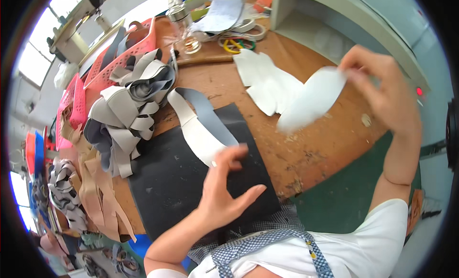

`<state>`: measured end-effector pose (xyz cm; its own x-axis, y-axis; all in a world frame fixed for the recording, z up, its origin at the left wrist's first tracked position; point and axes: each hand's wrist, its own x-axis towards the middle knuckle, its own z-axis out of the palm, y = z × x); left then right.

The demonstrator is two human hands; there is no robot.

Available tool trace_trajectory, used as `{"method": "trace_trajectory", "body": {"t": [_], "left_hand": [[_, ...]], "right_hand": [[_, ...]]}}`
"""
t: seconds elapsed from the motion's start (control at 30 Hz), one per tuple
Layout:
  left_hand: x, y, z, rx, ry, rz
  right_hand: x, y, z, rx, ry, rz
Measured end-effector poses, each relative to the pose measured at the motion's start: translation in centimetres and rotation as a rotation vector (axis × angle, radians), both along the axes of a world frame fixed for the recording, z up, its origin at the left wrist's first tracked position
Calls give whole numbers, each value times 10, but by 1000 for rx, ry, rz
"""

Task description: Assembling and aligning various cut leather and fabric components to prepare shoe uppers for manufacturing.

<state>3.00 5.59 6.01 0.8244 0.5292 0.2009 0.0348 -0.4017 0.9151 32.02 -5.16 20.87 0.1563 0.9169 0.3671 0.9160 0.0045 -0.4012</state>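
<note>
My right hand (380,87) pinches the end of a white leaf-shaped piece (313,101), blurred by motion, above the right part of the table. Just beside and partly under it lie more white cut pieces (267,79), overlapping one another. My left hand (224,194) is over the black mat (167,182), thumb and fingers apart, with nothing between them. Close to its fingertips is a looped strip (193,127), white on one face and grey on the other, lying on the mat's far edge.
A heap of grey and white strips (129,106) lies left of the mat, beside tan strips (98,187) hanging over the edge. Pink baskets (122,55) stand behind. A glass bottle (184,27), yellow-handled scissors (233,46) and papers (220,15) sit at the back.
</note>
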Motion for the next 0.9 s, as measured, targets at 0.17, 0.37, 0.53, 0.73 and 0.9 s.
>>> {"method": "trace_trajectory", "body": {"t": [0.17, 0.37, 0.53, 0.73, 0.9], "left_hand": [[25, -10, 52, -304, -123, -198], [0, -42, 38, -459, -91, -76], [19, 16, 25, 387, 11, -38], [34, 71, 9, 843, 674, -325], [-1, 74, 10, 811, 442, -16]], "right_hand": [[-70, -19, 1, -189, 19, 312], [-111, -63, -112, -239, 1176, 405], [-162, -68, -171, -95, 1513, 21], [-163, -47, -174, -58, 1345, -71], [-168, -34, -172, 93, 1493, -35]]}}
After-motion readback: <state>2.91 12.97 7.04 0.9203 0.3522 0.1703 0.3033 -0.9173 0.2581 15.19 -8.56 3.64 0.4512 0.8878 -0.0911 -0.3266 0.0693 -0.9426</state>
